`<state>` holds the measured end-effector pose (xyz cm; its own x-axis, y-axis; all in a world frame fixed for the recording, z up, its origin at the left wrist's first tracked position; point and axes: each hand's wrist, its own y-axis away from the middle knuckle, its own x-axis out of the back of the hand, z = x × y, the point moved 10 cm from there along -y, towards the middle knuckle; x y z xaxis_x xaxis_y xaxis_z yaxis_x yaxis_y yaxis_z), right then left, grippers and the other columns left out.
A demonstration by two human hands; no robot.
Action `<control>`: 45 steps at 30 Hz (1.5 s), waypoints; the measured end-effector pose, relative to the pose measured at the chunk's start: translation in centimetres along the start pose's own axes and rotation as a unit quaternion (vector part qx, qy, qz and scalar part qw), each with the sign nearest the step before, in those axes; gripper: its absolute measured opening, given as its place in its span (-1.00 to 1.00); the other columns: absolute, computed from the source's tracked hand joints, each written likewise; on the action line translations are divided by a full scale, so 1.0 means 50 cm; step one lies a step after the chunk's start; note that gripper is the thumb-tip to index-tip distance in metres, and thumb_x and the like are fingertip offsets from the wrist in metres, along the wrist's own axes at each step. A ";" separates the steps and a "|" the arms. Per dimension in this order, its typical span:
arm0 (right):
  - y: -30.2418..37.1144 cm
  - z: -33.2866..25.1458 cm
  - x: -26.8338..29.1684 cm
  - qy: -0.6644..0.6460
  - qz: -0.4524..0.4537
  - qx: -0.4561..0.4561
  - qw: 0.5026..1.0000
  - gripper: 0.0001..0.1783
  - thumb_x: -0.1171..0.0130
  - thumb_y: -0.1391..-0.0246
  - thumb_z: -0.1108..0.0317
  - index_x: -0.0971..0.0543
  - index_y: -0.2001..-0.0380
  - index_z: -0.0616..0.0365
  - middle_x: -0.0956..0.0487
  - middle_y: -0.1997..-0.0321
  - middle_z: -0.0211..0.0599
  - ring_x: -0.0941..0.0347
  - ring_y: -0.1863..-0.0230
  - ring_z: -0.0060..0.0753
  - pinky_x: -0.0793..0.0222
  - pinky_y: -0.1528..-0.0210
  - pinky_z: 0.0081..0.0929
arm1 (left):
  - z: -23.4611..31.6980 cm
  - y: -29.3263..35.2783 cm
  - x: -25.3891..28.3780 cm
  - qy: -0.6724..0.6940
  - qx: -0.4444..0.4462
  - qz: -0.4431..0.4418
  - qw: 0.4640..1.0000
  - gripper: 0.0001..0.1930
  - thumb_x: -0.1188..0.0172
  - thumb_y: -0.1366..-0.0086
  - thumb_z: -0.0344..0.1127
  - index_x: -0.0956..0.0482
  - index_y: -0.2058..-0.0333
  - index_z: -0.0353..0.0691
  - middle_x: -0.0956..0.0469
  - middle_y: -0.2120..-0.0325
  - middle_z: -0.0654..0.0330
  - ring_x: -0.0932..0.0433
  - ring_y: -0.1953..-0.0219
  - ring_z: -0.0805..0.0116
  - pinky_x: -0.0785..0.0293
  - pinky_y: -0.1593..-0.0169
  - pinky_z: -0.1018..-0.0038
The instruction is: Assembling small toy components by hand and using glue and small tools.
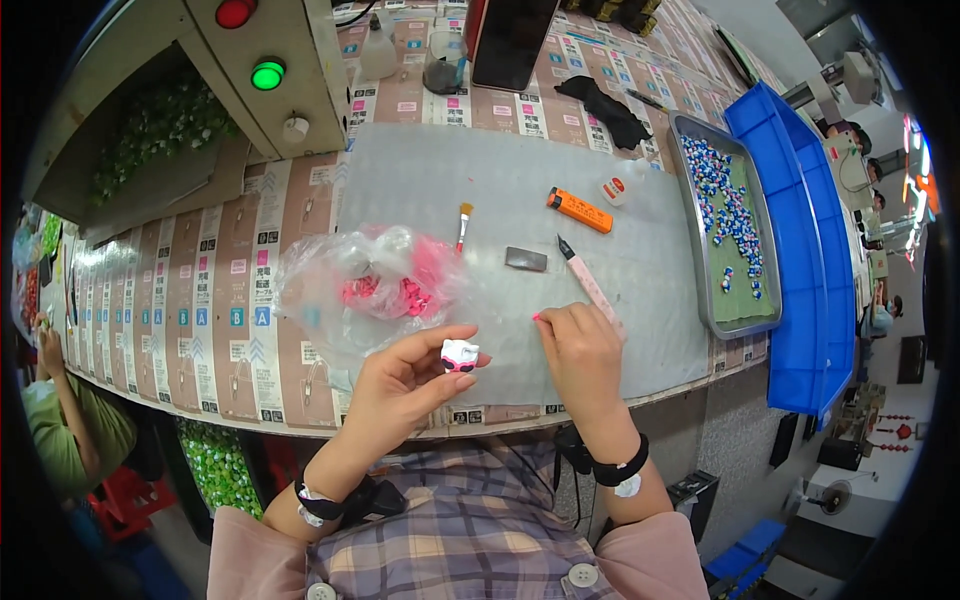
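Observation:
Between the thumb and fingers of my left hand (412, 377) is a small white figurine head (460, 354) with pointed ears and pink-rimmed dark glasses. My right hand (583, 350) is closed in a pinch on a tiny pink piece (537, 316), whose exact kind is too small to tell. Beyond my left hand lies a crumpled clear plastic bag (312, 290) with many small pink pieces (415, 297) in it. A pink-handled craft knife (590, 283) rests just past my right hand. Left of it lie a dark grey block (526, 260) and a small brush (463, 226).
An orange box cutter (580, 210) and a small clear jar (613, 190) lie on the grey mat (410, 170). At right stand a metal tray (708, 280) of blue-and-white pieces and a blue bin (815, 300). A lit machine (295, 60) occupies the left; another person's arm (68, 400) shows beyond.

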<state>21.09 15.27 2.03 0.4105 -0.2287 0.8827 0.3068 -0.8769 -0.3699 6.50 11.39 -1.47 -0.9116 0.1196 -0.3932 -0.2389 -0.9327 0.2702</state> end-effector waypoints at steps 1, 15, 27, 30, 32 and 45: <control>0.001 -0.005 -0.003 0.016 0.002 0.021 1.000 -0.86 -0.20 0.29 0.46 -0.42 0.64 0.13 -0.31 0.62 -0.36 -0.29 0.53 -0.36 -0.23 0.49 -0.43 | 0.001 0.000 0.000 0.000 -0.002 0.000 1.000 -0.61 -0.09 -0.13 -0.56 -0.34 0.02 -0.32 -0.50 0.22 0.15 -0.46 0.14 0.48 -0.38 0.12 0.63; 0.004 -0.051 -0.013 0.127 -0.035 0.185 0.974 -0.83 -0.07 0.32 0.48 -0.28 0.75 0.10 -0.23 0.68 -0.36 -0.24 0.58 -0.41 -0.14 0.58 -0.49 | 0.007 0.014 -0.011 -0.002 -0.021 -0.018 1.000 -0.61 -0.08 -0.14 -0.54 -0.34 0.01 -0.31 -0.50 0.22 0.16 -0.47 0.18 0.52 -0.39 0.12 0.63; -0.014 -0.094 0.106 -0.126 0.042 0.100 0.986 -0.79 -0.25 0.32 0.56 -0.51 0.48 0.21 -0.46 0.49 -0.31 -0.38 0.52 -0.35 -0.28 0.51 -0.49 | -0.009 0.015 0.003 -0.048 -0.013 0.000 0.999 -0.57 -0.12 -0.10 -0.55 -0.35 0.01 -0.28 -0.52 0.26 0.16 -0.45 0.25 0.60 -0.35 0.26 0.71; -0.008 -0.143 0.117 -0.169 0.026 0.147 0.974 -0.76 -0.26 0.35 0.59 -0.52 0.47 0.23 -0.47 0.48 -0.31 -0.39 0.54 -0.35 -0.30 0.55 -0.50 | -0.003 0.015 0.000 -0.047 -0.032 0.002 0.998 -0.61 -0.16 -0.12 -0.45 -0.41 0.03 -0.22 -0.47 0.41 0.34 -0.41 0.38 0.67 -0.34 0.30 0.70; -0.006 -0.152 0.116 -0.194 0.039 0.138 0.970 -0.78 -0.28 0.37 0.58 -0.53 0.51 0.20 -0.50 0.55 -0.32 -0.41 0.55 -0.34 -0.28 0.55 -0.50 | -0.001 0.017 -0.004 -0.084 -0.025 -0.003 0.996 -0.61 -0.17 -0.10 -0.45 -0.42 0.04 -0.21 -0.47 0.40 0.33 -0.41 0.40 0.66 -0.35 0.30 0.68; 0.004 -0.171 0.103 -0.146 0.062 0.197 0.968 -0.73 -0.25 0.33 0.57 -0.52 0.41 0.26 -0.44 0.50 -0.31 -0.38 0.55 -0.36 -0.32 0.58 -0.53 | 0.065 0.028 -0.010 -0.274 -0.180 0.050 0.943 -0.60 -0.20 -0.04 -0.47 -0.44 0.08 -0.20 -0.47 0.45 0.21 -0.41 0.51 0.51 -0.36 0.38 0.60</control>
<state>15.92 10.30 8.99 0.6728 -0.1427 0.7259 0.5187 -0.6087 -0.6004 5.55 11.14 1.97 -0.9831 0.0915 0.1588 -0.1041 -0.9919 -0.0729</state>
